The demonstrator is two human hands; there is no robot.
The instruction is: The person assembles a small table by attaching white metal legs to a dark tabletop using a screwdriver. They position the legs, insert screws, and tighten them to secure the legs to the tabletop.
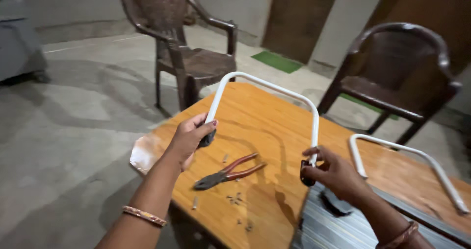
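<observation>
I hold a white U-shaped metal tube [274, 87] above an orange wooden table [265, 121]. My left hand [189, 138] grips one leg of the tube near its black end cap [207, 139]. My right hand [333, 173] pinches the other leg's black end cap [307, 174] with its fingertips. Below, between my hands, red-handled pliers [226, 173] lie on the table. Several small screws [235, 198] are scattered near the pliers.
A second white U-shaped tube [412, 153] lies on the table at the right, beside a grey ribbed panel [338, 232]. Two brown plastic chairs [189, 57] [397, 82] stand behind the table on a concrete floor. A green mat [277, 61] lies by a doorway.
</observation>
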